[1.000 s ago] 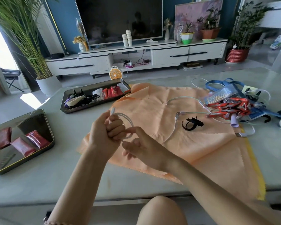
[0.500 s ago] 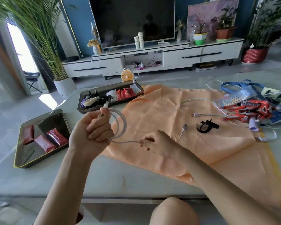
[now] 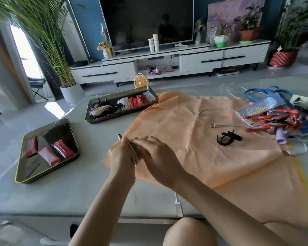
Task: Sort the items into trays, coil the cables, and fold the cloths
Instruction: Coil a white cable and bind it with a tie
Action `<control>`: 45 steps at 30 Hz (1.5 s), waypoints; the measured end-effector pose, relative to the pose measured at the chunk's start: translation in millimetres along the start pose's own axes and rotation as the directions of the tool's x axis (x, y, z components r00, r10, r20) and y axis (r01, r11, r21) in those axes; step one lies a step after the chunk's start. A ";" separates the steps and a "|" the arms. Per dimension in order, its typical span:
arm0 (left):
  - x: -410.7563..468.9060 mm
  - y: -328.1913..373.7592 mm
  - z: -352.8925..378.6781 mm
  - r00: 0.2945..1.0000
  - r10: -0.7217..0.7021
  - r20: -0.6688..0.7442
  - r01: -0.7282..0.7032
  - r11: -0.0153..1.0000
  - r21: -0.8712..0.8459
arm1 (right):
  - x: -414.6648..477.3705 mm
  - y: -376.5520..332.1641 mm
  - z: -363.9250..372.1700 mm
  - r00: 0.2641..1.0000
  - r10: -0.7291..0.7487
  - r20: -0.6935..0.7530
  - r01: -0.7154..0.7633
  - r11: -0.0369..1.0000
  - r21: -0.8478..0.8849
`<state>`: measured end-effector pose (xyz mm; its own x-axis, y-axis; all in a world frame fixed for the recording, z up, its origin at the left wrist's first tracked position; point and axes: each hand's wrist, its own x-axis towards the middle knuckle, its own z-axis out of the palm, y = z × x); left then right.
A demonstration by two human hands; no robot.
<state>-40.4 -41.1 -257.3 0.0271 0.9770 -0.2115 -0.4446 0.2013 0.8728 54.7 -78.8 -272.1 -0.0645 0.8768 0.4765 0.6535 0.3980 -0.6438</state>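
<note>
My left hand (image 3: 122, 158) grips a coiled white cable (image 3: 133, 153) seen edge-on, one plug sticking up above my fingers. My right hand (image 3: 157, 158) closes over the same coil from the right; the cable's loose end with its plug (image 3: 177, 205) hangs below my right wrist near the table's front edge. Both hands hover over the left corner of the orange cloth (image 3: 203, 139). A black velcro strap (image 3: 228, 137) lies on the cloth. A near tray (image 3: 20, 167) holds three red packets. A far tray (image 3: 119, 95) holds cables and red packets.
A tangle of lanyards, white cables and packets (image 3: 277, 118) sits at the right of the cloth, with a second cable's plug (image 3: 214, 125) pointing left. My bare knee (image 3: 188, 231) is below the table's front edge. A small fan (image 3: 140, 82) stands on the floor beyond.
The open loop in my left hand has been wound tighter. My right hand has come left from the cable's tail and closed onto the coil; both hands dropped lower over the cloth's corner.
</note>
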 end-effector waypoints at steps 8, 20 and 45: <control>11.8 32.8 3.9 0.972 -0.075 0.223 0.185 0.826 -0.533 | -19.3 2.1 -5.4 0.999 -0.006 0.047 0.005 1.000 0.017; -20.9 -1.7 19.1 0.753 -0.242 0.611 0.462 0.857 -0.230 | -20.9 22.3 -62.4 0.860 0.480 0.171 -0.499 0.724 0.477; -48.5 -62.7 60.8 0.969 -0.212 0.125 0.223 0.972 -0.080 | -46.5 31.8 -49.8 0.924 0.339 -0.178 -0.280 0.915 0.291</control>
<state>40.6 -96.9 -275.0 0.2328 0.9131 -0.3347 -0.4976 0.4076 0.7657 116.1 -120.3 -284.9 0.2965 0.8967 0.3287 0.3969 0.1974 -0.8964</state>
